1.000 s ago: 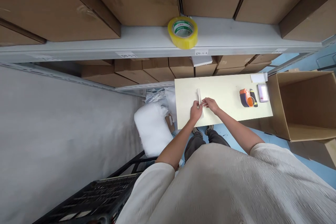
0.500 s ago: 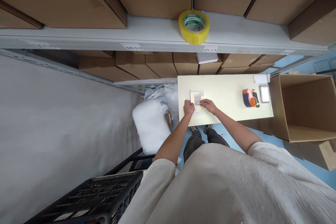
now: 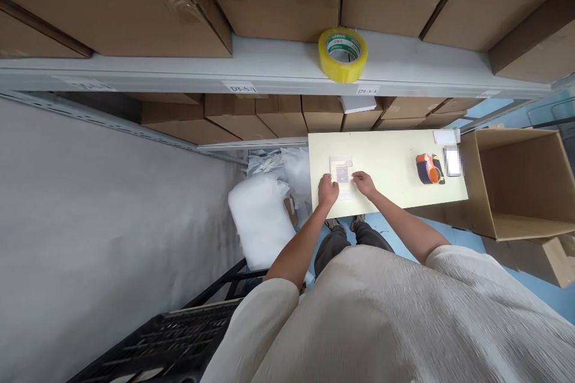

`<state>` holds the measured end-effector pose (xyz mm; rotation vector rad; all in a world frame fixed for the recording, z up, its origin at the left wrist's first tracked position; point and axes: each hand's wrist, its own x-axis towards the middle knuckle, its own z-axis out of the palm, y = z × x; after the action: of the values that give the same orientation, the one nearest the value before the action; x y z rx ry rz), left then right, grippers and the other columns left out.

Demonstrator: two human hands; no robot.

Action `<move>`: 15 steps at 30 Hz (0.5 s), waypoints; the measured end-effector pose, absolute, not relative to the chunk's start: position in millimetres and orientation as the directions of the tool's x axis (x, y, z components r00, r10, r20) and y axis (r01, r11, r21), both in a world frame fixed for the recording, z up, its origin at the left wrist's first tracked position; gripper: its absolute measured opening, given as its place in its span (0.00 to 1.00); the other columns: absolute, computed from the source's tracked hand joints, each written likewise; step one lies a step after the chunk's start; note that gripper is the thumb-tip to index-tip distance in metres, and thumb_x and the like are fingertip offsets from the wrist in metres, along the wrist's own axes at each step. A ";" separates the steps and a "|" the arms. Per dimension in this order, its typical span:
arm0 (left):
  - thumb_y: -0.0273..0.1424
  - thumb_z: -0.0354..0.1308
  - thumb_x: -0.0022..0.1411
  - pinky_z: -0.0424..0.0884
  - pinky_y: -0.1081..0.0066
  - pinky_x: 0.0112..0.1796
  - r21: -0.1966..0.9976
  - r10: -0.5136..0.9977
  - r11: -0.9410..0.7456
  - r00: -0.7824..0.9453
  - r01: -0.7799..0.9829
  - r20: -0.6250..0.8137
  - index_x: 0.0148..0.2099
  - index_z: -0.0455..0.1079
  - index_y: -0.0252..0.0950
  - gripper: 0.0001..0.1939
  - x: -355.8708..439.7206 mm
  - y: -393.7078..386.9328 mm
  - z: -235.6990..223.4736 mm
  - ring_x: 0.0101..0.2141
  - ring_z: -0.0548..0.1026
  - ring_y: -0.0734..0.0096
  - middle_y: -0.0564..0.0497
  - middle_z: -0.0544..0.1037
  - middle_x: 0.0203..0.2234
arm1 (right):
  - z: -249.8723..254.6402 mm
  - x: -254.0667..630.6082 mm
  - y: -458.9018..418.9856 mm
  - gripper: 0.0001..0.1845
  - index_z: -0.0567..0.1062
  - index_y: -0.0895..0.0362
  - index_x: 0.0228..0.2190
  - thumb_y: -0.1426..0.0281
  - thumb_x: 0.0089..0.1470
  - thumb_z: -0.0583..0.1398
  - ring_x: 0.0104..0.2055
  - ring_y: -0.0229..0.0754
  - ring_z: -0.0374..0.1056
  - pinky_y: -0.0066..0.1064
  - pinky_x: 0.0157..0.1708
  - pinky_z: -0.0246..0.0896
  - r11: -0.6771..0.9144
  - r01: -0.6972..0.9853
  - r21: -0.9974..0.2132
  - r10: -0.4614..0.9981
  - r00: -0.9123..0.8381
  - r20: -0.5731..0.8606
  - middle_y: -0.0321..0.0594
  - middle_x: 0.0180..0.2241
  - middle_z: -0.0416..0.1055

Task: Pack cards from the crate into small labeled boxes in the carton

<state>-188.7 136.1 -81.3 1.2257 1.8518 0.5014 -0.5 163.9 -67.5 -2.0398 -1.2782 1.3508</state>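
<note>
The fingers (image 3: pixel 326 179) of the left hand (image 3: pixel 328 192) are curled, thumb over the upper face, and seem to pinch the left edge of a thin, flat packet (image 3: pixel 342 174). The right hand (image 3: pixel 365 184) has its thumb and forefinger tips drawn together at the opposite edge; whether they pinch it or merely touch it, I cannot tell.

The packet is over the left part of the table (image 3: pixel 386 158), between the two hands, its face turned up. Whether it lies on the table or is held just above it is unclear.

The step in hand looks like handling the packet with both hands, squaring or checking it from the edges. The next move, I would judge, calls for light, even support on both sides, since something this thin would probably bend if pushed from one side only.

Its face is pale cream, with a darker, purplish-grey rectangle near the middle. A paler margin shows beyond the lower end, perhaps a clear sleeve. The printing is too small to read. An orange-and-dark tape dispenser (image 3: pixel 426 168) stands on the right part of the table, well apart from both hands.
</note>
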 end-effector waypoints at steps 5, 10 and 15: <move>0.25 0.58 0.66 0.77 0.59 0.59 0.755 0.887 0.445 -0.125 0.481 -0.444 0.62 0.71 0.40 0.23 -190.7 131.3 -76.7 0.56 0.81 0.56 0.41 0.80 0.59 | -67.9 -4.0 162.6 0.13 0.80 0.53 0.41 0.67 0.52 0.61 0.50 0.48 0.78 0.43 0.56 0.74 -0.574 0.425 -0.700 0.810 0.168 -0.562 0.43 0.45 0.83; 0.25 0.61 0.64 0.78 0.61 0.58 0.793 0.873 0.467 -0.064 0.390 -0.483 0.61 0.73 0.41 0.23 -179.9 138.8 -76.0 0.57 0.82 0.59 0.44 0.83 0.57 | -66.3 6.5 166.0 0.14 0.81 0.53 0.41 0.65 0.51 0.63 0.52 0.49 0.78 0.43 0.58 0.73 -0.582 0.390 -0.713 0.810 0.207 -0.548 0.45 0.50 0.83; 0.24 0.61 0.64 0.78 0.60 0.59 0.827 0.867 0.461 0.037 0.323 -0.498 0.58 0.75 0.42 0.21 -152.1 147.9 -79.6 0.59 0.81 0.59 0.45 0.83 0.57 | -65.4 37.4 177.2 0.16 0.80 0.54 0.42 0.64 0.51 0.63 0.54 0.49 0.77 0.42 0.58 0.72 -0.574 0.408 -0.710 0.817 0.230 -0.528 0.47 0.52 0.82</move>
<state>-152.1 147.9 -79.6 1.0817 1.5331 0.5771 37.4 177.2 -65.4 -2.0854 -1.1261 1.2969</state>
